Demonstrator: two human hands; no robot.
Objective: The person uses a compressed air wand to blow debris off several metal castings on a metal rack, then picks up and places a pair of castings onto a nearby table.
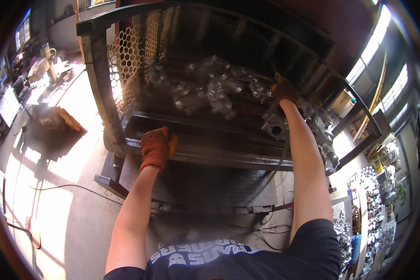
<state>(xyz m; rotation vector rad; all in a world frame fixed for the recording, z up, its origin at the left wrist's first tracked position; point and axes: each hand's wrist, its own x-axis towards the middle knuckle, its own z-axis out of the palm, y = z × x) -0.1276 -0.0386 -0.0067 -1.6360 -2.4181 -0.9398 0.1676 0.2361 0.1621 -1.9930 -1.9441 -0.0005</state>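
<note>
My left hand (158, 145), in an orange work glove, is closed on the front rail (210, 157) of a dark metal bin. Farther in, my right hand (284, 91), also gloved, is raised above the bin's right side. Its fingers are wrapped around what looks like an air gun, mostly hidden by the glove, with a thin hose (286, 144) hanging down beside my forearm. Silvery metal castings (219, 91) lie scattered across the bin's dark floor. More castings (276, 129) are heaped at the right, below my right hand and partly behind my forearm.
Honeycomb mesh (126, 65) forms the bin's left side, between thick frame posts (100, 84). Cables (266, 228) trail over the floor near my body. A brown box-like object (63, 123) stands at left. Many castings (371, 200) are piled at far right.
</note>
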